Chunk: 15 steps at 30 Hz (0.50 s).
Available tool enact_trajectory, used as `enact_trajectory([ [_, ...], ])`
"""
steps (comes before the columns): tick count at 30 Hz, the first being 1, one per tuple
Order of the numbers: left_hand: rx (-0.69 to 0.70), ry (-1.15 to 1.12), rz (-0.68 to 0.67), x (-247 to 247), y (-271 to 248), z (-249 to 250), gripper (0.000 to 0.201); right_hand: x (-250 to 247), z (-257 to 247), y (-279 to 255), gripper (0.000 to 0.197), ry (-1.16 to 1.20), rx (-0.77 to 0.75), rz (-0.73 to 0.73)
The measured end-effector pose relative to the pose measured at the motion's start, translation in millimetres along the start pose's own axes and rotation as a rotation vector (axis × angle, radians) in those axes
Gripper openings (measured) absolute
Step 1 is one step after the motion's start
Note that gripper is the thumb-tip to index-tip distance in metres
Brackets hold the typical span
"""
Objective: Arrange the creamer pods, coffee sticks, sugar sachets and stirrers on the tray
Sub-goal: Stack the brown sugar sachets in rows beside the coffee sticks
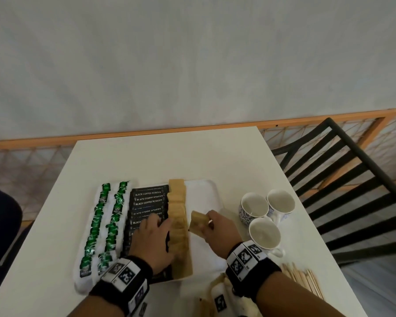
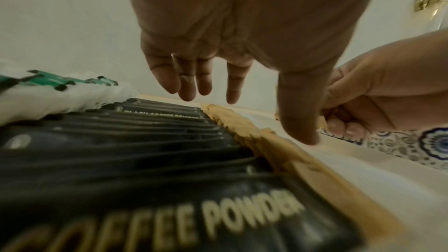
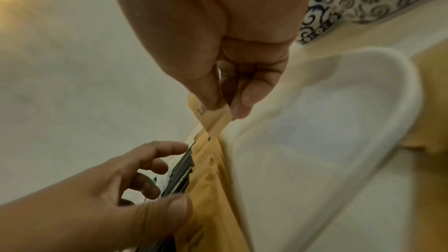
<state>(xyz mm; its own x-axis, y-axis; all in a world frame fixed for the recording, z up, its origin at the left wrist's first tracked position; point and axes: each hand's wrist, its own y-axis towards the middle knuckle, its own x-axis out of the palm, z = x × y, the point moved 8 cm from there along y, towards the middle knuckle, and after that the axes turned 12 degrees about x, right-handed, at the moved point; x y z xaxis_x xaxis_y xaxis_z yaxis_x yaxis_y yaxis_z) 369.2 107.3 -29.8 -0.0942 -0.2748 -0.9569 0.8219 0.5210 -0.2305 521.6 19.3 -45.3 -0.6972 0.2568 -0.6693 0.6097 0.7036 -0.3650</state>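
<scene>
Head view, tray: the white tray [image 1: 204, 195] lies mid-table; every place below is told from it.
Head view, on tray: black coffee sticks [image 1: 148, 202] fill its left part, with a row of brown sugar sachets [image 1: 178, 225] just to their right; the right part is bare.
Head view, off tray: green-and-white packets [image 1: 101, 225] lie just beside its left edge, three cups [image 1: 264, 216] to its right, wooden stirrers [image 1: 304, 279] at its near right.
Head view, left hand [image 1: 152, 239]: over the coffee sticks.
Head view, right hand [image 1: 220, 227]: pinches a brown sachet [image 1: 198, 221] above the tray's middle.
Left wrist view: fingers [image 2: 186, 81] straight, spread wide, holding nothing above the coffee sticks [image 2: 150, 141].
Right wrist view: thumb and fingertips [image 3: 242, 106] nip the sachet [image 3: 214, 120] over the sachet row's right side, by the tray rim [image 3: 412, 91].
</scene>
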Motion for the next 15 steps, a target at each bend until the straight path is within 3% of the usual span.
enact_trajectory([
  [5, 0.018, 0.055, -0.125, 6, 18, -6, 0.095, 2, 2, 22, 0.016, 0.115, 0.067, 0.028],
  [15, 0.039, 0.055, -0.174, 7, 28, -3, 0.085, -3, -11, 33, 0.007, 0.15, 0.0, 0.125],
])
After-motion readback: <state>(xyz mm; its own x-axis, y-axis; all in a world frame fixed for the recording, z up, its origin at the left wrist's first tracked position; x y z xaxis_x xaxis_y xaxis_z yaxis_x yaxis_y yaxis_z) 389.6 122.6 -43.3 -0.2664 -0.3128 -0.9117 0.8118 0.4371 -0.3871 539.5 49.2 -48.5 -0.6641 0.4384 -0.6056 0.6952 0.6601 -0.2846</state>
